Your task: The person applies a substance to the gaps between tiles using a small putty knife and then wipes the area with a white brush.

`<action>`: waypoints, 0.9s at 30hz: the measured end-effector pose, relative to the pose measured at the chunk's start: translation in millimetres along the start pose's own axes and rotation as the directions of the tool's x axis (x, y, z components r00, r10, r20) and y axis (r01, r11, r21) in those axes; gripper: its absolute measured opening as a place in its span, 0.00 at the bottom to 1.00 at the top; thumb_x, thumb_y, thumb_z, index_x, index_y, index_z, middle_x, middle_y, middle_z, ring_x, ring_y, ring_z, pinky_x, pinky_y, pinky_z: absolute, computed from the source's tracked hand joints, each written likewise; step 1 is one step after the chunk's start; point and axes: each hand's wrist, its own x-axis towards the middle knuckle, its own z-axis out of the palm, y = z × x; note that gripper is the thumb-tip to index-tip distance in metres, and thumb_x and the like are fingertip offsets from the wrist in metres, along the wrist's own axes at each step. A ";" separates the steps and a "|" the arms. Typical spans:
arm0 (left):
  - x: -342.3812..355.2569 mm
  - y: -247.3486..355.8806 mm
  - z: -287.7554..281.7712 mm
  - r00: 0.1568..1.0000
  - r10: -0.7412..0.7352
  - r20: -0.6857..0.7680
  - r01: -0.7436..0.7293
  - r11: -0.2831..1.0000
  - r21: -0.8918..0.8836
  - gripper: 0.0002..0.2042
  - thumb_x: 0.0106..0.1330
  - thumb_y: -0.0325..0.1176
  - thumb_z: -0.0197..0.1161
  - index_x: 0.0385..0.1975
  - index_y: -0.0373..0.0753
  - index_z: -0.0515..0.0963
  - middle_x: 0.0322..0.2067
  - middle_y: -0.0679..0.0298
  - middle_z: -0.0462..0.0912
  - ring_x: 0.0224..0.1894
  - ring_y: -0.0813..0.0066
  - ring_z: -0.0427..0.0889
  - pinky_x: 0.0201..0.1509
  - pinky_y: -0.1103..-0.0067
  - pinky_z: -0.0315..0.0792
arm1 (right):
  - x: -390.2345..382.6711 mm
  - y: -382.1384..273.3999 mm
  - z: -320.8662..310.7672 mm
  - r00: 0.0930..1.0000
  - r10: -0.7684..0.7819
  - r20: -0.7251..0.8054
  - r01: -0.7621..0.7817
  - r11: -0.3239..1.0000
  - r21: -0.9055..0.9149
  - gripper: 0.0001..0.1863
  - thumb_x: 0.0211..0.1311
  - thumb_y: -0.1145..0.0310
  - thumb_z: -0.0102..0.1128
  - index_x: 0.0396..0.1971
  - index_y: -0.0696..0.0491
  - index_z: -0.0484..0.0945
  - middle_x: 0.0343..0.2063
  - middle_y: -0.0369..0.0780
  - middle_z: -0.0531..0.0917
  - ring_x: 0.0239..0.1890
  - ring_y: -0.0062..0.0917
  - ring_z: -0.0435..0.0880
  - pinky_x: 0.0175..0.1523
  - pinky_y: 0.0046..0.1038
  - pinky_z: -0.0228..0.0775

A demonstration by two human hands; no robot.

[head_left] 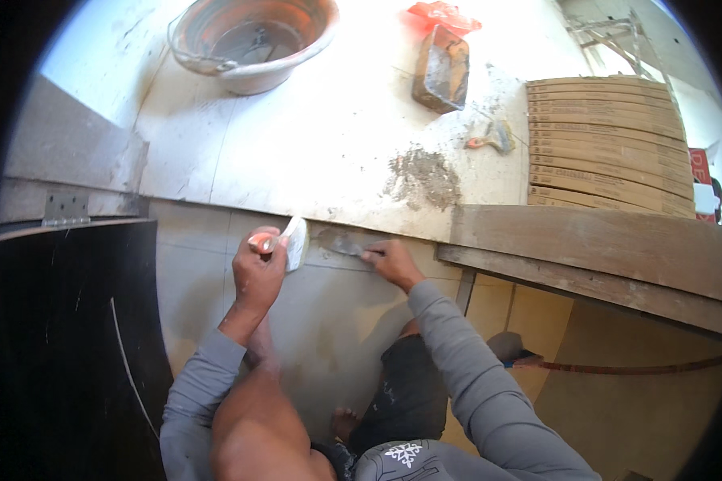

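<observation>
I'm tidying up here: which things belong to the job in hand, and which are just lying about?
Seemingly for the job:
white-bristled brush, in the left grip
flat metal blade, in the right grip

Probably just lying about:
second brush
red plastic bag
stacked cartons
rectangular tray
bucket, though possibly needed

Just left of the stack of flat brown cardboard boxes (610, 148), you have a wide orange-handled brush (501, 138); behind and left, a rectangular dirt-caked tray (438, 101); far left of it, a round grey-orange bucket (261, 80). Left of the stack and nearer you, a pale-bristled brush (298, 243) is in your left hand (261, 276), a thin metal scraper (343, 244) in your right hand (395, 263).
</observation>
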 end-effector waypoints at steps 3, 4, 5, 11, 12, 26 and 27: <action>-4.7 1.3 0.9 1.000 -0.011 0.016 0.011 0.999 -0.040 0.08 0.61 0.27 0.68 0.37 0.34 0.79 0.34 0.57 0.83 0.34 0.66 0.83 0.38 0.75 0.77 | 4.4 -7.7 21.6 1.000 0.007 -0.005 -0.006 0.997 0.075 0.17 0.58 0.61 0.67 0.43 0.57 0.85 0.39 0.52 0.86 0.42 0.41 0.86 0.50 0.33 0.75; -8.1 -0.1 8.4 0.999 0.038 0.018 -0.037 0.998 -0.045 0.08 0.60 0.27 0.68 0.37 0.34 0.79 0.34 0.57 0.83 0.34 0.67 0.83 0.38 0.75 0.77 | 2.7 -5.7 25.3 1.000 0.024 -0.011 -0.022 0.994 0.104 0.18 0.58 0.61 0.68 0.43 0.57 0.85 0.39 0.52 0.86 0.43 0.41 0.86 0.51 0.33 0.75; -11.1 0.7 14.6 0.996 0.086 0.019 -0.085 0.995 -0.051 0.08 0.60 0.27 0.68 0.37 0.34 0.79 0.34 0.57 0.83 0.33 0.67 0.83 0.38 0.75 0.77 | -1.2 -3.0 27.8 0.999 0.044 -0.014 -0.042 0.990 0.137 0.18 0.58 0.62 0.67 0.43 0.57 0.85 0.39 0.53 0.86 0.43 0.40 0.86 0.51 0.33 0.75; -8.7 8.5 11.6 0.993 0.086 0.083 -0.077 0.992 -0.102 0.08 0.60 0.24 0.68 0.37 0.34 0.78 0.37 0.57 0.83 0.36 0.68 0.83 0.40 0.76 0.77 | -18.4 -6.0 29.7 0.995 0.098 0.003 -0.094 0.945 0.312 0.19 0.61 0.63 0.67 0.45 0.61 0.83 0.38 0.46 0.88 0.41 0.27 0.84 0.49 0.28 0.74; -12.8 7.3 8.9 0.992 0.096 0.086 -0.083 0.986 -0.145 0.08 0.60 0.24 0.68 0.37 0.34 0.78 0.37 0.57 0.83 0.36 0.69 0.83 0.40 0.77 0.77 | -23.9 -2.2 28.4 0.996 0.094 0.002 -0.089 0.932 0.352 0.19 0.61 0.62 0.67 0.46 0.61 0.84 0.37 0.45 0.87 0.39 0.25 0.84 0.48 0.27 0.75; -11.5 34.7 -61.3 0.999 -0.037 -0.017 0.033 0.980 -0.199 0.08 0.64 0.23 0.66 0.40 0.32 0.78 0.36 0.64 0.82 0.36 0.80 0.79 0.41 0.83 0.75 | -76.8 -6.2 -71.9 0.968 0.247 -0.035 -0.191 0.824 0.534 0.13 0.62 0.68 0.64 0.40 0.62 0.84 0.25 0.35 0.82 0.27 0.16 0.78 0.33 0.20 0.70; -14.8 28.8 -60.4 0.999 -0.020 -0.026 0.016 0.988 -0.156 0.08 0.63 0.23 0.66 0.40 0.32 0.78 0.36 0.64 0.82 0.36 0.81 0.79 0.41 0.83 0.75 | -81.3 -2.2 -66.9 0.970 0.241 -0.025 -0.199 0.851 0.487 0.13 0.61 0.69 0.64 0.40 0.63 0.84 0.25 0.35 0.82 0.28 0.16 0.78 0.35 0.20 0.71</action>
